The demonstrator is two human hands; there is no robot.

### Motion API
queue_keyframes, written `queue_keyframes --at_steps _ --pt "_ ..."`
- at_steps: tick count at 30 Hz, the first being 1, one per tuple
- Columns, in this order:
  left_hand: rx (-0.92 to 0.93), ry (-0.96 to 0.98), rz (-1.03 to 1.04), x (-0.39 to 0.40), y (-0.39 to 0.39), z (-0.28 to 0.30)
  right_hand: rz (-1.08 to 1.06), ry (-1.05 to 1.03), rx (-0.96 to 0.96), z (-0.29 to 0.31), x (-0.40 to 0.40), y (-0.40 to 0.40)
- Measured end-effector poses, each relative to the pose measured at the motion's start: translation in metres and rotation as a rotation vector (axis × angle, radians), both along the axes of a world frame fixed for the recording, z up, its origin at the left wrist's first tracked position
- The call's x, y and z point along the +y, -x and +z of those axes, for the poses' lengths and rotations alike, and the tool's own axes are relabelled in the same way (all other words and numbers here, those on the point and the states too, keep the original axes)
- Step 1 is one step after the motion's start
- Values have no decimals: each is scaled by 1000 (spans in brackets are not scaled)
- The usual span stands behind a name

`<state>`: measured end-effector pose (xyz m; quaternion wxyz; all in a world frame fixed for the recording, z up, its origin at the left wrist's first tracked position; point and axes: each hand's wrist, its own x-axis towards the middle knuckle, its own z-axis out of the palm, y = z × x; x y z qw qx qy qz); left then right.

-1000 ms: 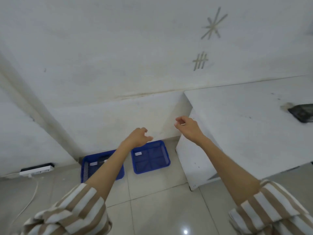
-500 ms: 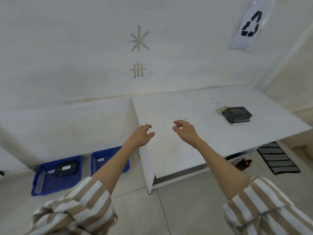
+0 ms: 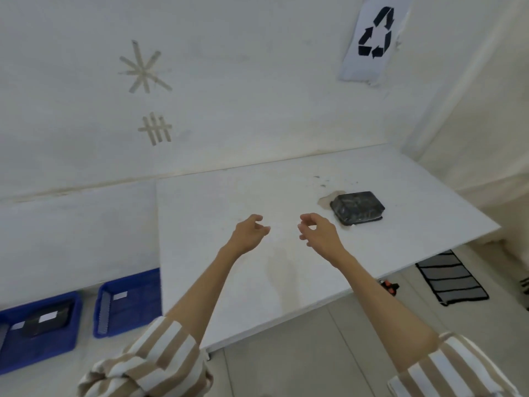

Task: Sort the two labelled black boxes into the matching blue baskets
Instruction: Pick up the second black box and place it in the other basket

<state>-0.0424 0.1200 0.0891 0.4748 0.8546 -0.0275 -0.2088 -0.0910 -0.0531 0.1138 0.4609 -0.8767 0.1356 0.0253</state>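
Observation:
A black box (image 3: 357,207) lies on the white table (image 3: 229,202), toward its right side. My left hand (image 3: 249,232) and my right hand (image 3: 319,232) hover over the table's middle, both empty with fingers loosely curled and apart. The right hand is a short way left of the box, not touching it. On the floor at the lower left stand two blue baskets. The left basket (image 3: 17,356) holds a second black box (image 3: 45,320) with a white label. The right basket (image 3: 134,328) shows only a small white label on its inside.
The table's left edge stands right beside the right basket. A striped dark mat (image 3: 452,277) lies on the floor under the table's right end, with a small red and black object (image 3: 388,286) near it. A recycling sign (image 3: 372,38) hangs on the wall.
My view has swung right from the baskets to the table. The black box on the table now sits closer to my right hand. Both hands stay empty.

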Motion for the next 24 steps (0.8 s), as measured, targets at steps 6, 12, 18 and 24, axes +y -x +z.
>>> queue_keyframes --at_steps 6,12,18,24 --pt "-28 -45 -103 -99 -40 2 -112 -4 -19 -7 -101 -43" --pt "-126 -196 -216 -191 -94 -14 -141 -1 15 -21 -199 -102" --pt "-115 -286 -269 -286 -143 -41 -121 79 54 -43 -299 -159" --pt "-134 -484 -347 -377 -160 -82 -82 50 149 -67 -377 -198"
